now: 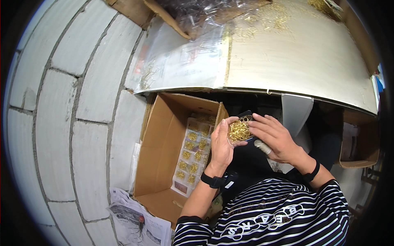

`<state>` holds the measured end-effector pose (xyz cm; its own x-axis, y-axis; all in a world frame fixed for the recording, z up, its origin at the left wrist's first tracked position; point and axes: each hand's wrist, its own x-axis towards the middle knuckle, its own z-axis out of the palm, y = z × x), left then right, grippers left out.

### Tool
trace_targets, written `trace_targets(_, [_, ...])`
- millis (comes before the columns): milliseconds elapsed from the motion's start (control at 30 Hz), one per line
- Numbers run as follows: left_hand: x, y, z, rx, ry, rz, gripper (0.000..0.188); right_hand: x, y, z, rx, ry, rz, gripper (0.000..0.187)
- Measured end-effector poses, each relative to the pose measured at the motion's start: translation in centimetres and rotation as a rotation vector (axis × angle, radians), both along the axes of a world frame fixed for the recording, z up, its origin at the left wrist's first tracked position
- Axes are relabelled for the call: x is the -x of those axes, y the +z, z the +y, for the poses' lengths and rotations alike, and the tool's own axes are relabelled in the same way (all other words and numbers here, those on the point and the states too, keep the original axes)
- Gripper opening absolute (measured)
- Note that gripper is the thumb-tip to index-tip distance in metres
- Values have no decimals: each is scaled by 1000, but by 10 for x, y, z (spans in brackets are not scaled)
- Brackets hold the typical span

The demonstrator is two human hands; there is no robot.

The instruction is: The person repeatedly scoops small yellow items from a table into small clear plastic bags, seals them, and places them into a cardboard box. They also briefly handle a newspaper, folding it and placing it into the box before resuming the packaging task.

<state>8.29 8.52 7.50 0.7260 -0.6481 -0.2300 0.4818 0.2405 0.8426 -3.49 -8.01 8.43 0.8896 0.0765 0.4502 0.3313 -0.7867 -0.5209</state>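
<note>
A small see-through pack (239, 131) heaped with gold-coloured wire pieces, hook- or ring-like, rests in my left hand (223, 143). The thumb and fingers of that hand curl round its sides. Over the right side of the heap lies my right hand (277, 139), fingers stretched out and their tips at the pieces; its thumb wears a pale wrap. To the left, an open cardboard box (158, 135) holds a clear sheet of pockets (184, 166) with small gold clusters in rows. Each wrist has a black band.
Ahead is a pale worktop (295, 53) with loose gold pieces (266, 18) scattered at its far side. Clear plastic packaging (205, 14) fills a carton there. A block wall (57, 123) runs along the left. Another cardboard box (359, 147) stands under the worktop at right.
</note>
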Motion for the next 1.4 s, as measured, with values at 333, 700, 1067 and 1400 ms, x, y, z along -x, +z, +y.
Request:
trace_targets(333, [-11, 7, 16, -22, 71, 15, 40, -29, 8, 18, 36, 3, 8, 54])
trace_targets(700, [-109, 39, 168, -124, 173, -43, 32, -26, 1, 3, -136, -158, -19, 39])
trace_targets(1067, [-54, -199, 455, -771, 701, 383, 19, 0, -50, -13, -224, -370, 266, 49])
trace_targets(1400, [36, -372, 522, -1205, 811, 258, 24, -20, -36, 17, -77, -217, 373, 57])
